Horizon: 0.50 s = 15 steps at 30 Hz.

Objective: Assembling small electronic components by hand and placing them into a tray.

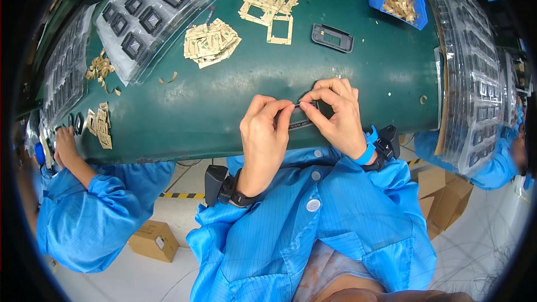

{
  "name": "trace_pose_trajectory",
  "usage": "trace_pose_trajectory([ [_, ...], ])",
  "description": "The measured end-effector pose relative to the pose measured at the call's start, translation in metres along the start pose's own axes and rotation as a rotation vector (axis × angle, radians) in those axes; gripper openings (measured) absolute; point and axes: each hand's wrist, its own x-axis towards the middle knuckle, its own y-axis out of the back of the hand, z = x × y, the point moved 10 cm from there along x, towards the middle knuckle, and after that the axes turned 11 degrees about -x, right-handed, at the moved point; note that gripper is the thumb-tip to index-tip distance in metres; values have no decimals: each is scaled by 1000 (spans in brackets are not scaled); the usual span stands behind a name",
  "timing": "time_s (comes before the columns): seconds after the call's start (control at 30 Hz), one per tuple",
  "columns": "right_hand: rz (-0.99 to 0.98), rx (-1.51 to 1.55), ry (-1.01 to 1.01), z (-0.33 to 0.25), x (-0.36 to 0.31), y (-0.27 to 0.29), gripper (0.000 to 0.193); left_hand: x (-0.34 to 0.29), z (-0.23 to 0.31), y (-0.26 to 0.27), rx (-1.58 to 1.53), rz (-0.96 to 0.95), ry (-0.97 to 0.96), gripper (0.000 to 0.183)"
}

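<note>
Close to the near edge of the green table, my left hand [267, 134] and my right hand [340, 113] meet fingertip to fingertip. Both are closed in a pinch on a small black part [302, 124]. Only bits of it show between and below the fingers, so its full shape is hidden. Farther off lies a black rectangular plastic housing [333, 38]. Beyond my left hand are a pile of cream-coloured adhesive frames [211, 42] and a second pile of such frames [267, 3].
Clear trays of black frames [151, 19] stand at the far left, with stacked trays [475, 78] at the right. A blue bin [411, 18] holds tan scraps. At the left, a co-worker's hand [66, 145] is near adhesive strips [100, 126]. Cardboard boxes [154, 240] sit on the floor.
</note>
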Motion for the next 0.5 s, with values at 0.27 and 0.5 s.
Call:
trace_pose_trajectory([
  [0.27, 24, -9, 3, 2, 0, 0, 9, 1, 0, 0, 36, -3, -26, 8],
  [0.5, 50, 7, -17, 6, -2, 2, 8, 0, -2, 3, 30, 25, 18, 8],
])
